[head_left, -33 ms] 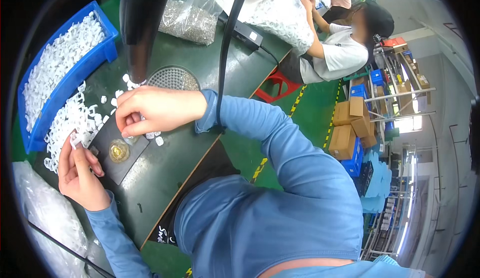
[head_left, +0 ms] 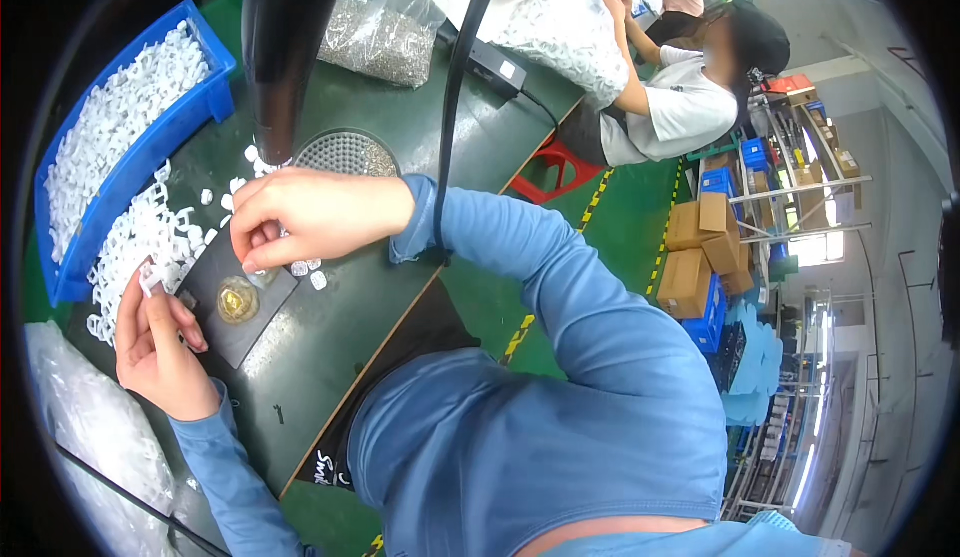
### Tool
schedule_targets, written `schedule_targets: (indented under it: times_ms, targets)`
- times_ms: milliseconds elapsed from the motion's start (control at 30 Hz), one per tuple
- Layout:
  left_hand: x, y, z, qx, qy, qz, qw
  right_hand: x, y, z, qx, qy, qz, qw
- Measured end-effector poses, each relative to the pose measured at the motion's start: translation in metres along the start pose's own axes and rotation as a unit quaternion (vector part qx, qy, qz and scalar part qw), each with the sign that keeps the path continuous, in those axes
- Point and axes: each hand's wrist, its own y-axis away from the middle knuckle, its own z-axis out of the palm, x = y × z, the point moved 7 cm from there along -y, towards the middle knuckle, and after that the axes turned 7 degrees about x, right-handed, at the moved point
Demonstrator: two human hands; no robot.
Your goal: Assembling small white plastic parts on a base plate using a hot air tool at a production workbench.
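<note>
My left hand (head_left: 165,342) pinches a small white plastic part (head_left: 150,279) between thumb and fingertips, beside a heap of similar white parts (head_left: 150,227). My right hand (head_left: 310,219) reaches over a dark flat pad (head_left: 215,277) with its fingers curled and thumb pressed in. Whatever those fingers grip is mostly hidden; a bit of something pale shows beneath them. On the pad, between my hands, sits a small round clear dish (head_left: 238,300) with a yellowish middle. Several clear square pieces (head_left: 318,280) lie by my right hand's underside.
A blue bin (head_left: 190,107) full of white parts stands at far left. Behind my right hand are a round dimpled tray (head_left: 345,154) and a dark post (head_left: 280,67). A bag of small grains (head_left: 375,42) and a black cable (head_left: 455,107) lie beyond. A co-worker (head_left: 690,97) sits at the right.
</note>
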Motion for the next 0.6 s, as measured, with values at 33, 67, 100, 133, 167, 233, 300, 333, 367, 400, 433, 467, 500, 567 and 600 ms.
schedule_targets:
  times_ms: [33,67,100,133,167,233,300,333,367,400,433,467,500,567,600]
  targets:
    - [-0.001,0.001,-0.002,0.006,-0.011,0.005,1.000,0.001,-0.001,0.002,-0.011,-0.007,0.002,1.000]
    - [-0.003,0.001,-0.004,0.009,-0.017,0.000,1.000,0.003,-0.002,0.005,-0.023,-0.015,0.004,1.000]
    - [-0.004,0.000,-0.005,0.001,-0.019,0.008,1.000,0.011,-0.005,0.008,-0.035,-0.045,0.021,0.998]
    - [-0.005,-0.003,-0.006,-0.005,-0.022,0.015,1.000,0.018,-0.008,0.007,-0.042,-0.066,0.038,0.996]
    - [-0.008,-0.004,-0.014,-0.010,-0.024,0.011,1.000,0.013,-0.009,0.009,-0.049,-0.064,0.057,0.995]
    - [-0.002,0.001,-0.006,-0.015,-0.002,0.000,1.000,0.010,-0.003,0.006,-0.033,-0.058,0.039,0.997]
    - [0.013,0.008,0.006,-0.059,0.045,0.005,0.997,0.010,-0.002,0.009,-0.038,-0.017,0.034,0.999]
    - [0.019,0.012,0.012,-0.077,0.052,-0.004,0.996,0.006,0.000,0.006,-0.023,0.005,0.019,1.000]
    - [0.022,0.017,0.019,-0.111,0.073,-0.015,0.991,0.001,0.002,0.004,-0.006,0.044,-0.011,0.999]
    - [0.022,0.019,0.019,-0.117,0.064,-0.033,0.991,-0.005,0.003,0.003,0.008,0.084,-0.077,0.993]
    - [0.025,0.022,0.024,-0.146,0.062,-0.045,0.986,-0.013,0.004,0.001,0.028,0.131,-0.135,0.982]
    - [0.028,0.025,0.028,-0.177,0.062,-0.058,0.981,-0.014,0.006,-0.002,0.080,0.078,-0.104,0.988]
    - [0.031,0.028,0.028,-0.189,0.069,-0.080,0.976,-0.015,0.011,-0.005,0.132,0.025,-0.070,0.988]
    - [0.032,0.030,0.027,-0.218,0.066,-0.107,0.968,-0.027,0.006,-0.004,0.124,-0.051,-0.083,0.987]
    - [0.030,0.032,0.030,-0.252,0.064,-0.132,0.957,-0.039,0.002,-0.005,0.110,-0.046,-0.117,0.986]
